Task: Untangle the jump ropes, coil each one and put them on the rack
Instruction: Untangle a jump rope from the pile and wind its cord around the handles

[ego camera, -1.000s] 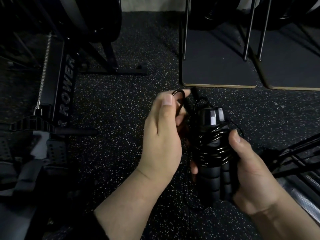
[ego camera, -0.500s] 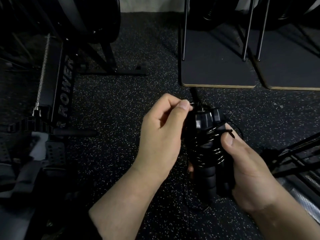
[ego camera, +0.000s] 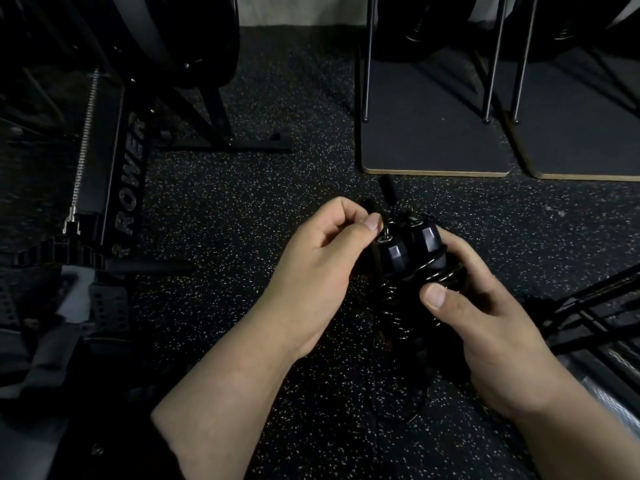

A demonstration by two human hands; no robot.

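Dim gym corner, dark speckled rubber floor (ego camera: 242, 209).
A black rowing machine (ego camera: 114, 174) marked "ROWER" lies at left; two wood-edged boards (ego camera: 433, 147) with thin metal legs (ego camera: 367, 64) stand at the back, below a pale wall strip (ego camera: 298, 10).

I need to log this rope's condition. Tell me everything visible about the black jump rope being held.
The black jump rope with two faceted black handles is held above the speckled floor. Its handles lie side by side, caps pointing away, with thin glossy cord wound around them in several turns. The right hand grips the bundle, thumb pressed on the coils. The left hand pinches the cord by the metal swivel at one cap. A loose loop dangles below.
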